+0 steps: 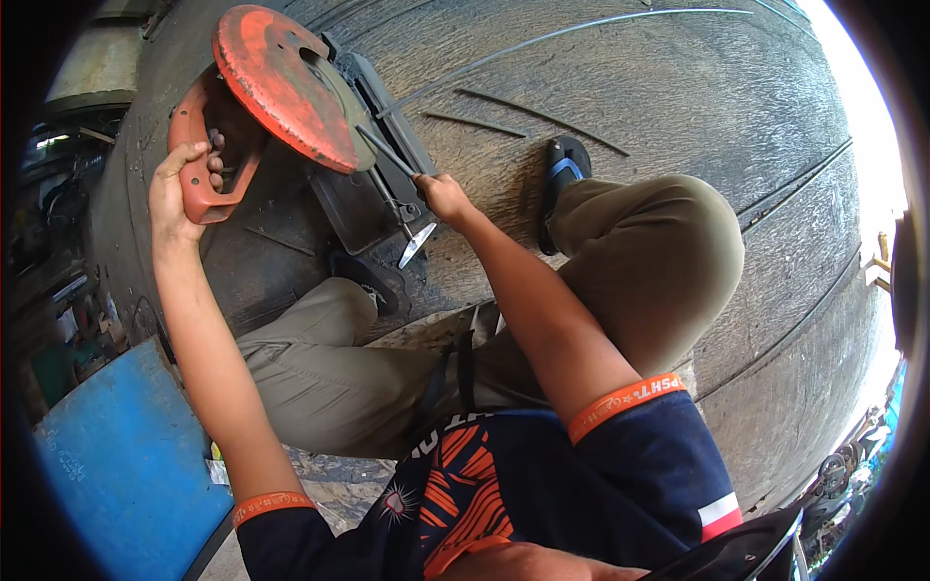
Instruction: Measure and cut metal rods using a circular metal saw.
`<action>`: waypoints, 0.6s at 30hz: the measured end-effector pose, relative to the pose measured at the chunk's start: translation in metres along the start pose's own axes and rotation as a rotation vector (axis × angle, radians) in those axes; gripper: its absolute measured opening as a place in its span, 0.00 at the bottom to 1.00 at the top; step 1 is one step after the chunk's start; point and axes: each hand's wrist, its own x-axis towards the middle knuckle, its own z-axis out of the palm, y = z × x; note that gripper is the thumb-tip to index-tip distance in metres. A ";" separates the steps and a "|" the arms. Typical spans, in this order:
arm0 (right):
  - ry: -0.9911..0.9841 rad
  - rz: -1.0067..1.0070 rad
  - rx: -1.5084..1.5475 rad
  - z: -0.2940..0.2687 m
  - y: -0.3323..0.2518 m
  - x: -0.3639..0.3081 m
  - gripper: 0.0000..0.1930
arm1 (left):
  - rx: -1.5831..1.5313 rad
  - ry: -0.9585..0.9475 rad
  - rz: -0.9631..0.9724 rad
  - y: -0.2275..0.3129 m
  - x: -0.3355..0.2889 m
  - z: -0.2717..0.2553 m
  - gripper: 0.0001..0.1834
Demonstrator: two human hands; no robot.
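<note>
rod slants up-left from my right hand, pinched at its near end, toward the red saw; my left hand wraps the handle.

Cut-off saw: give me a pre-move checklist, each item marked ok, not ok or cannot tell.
1. Left hand wrapped around the orange saw handle: ok.
2. Right hand apart from the round orange guard, gripping a thin metal rod: ok.
3. Hands gloved: not ok, both bare.
4. Loose rods away from the blue-strapped sandal: not ok, two lie near it.
5. Vise crank tight: cannot tell.
6. Wheel stopped: cannot tell.
</note>
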 end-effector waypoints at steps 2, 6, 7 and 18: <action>-0.033 -0.012 -0.041 0.000 0.005 0.004 0.24 | -0.012 -0.012 -0.007 0.000 0.001 -0.001 0.13; -0.048 -0.008 -0.098 0.002 0.017 0.011 0.26 | -0.015 -0.018 -0.012 -0.002 0.003 0.000 0.13; -0.046 -0.004 -0.098 0.001 0.020 0.012 0.26 | -0.016 -0.020 -0.009 -0.003 0.003 0.001 0.13; 0.029 -0.043 -0.132 0.003 0.002 0.003 0.25 | 0.005 0.001 0.002 0.002 -0.001 -0.003 0.14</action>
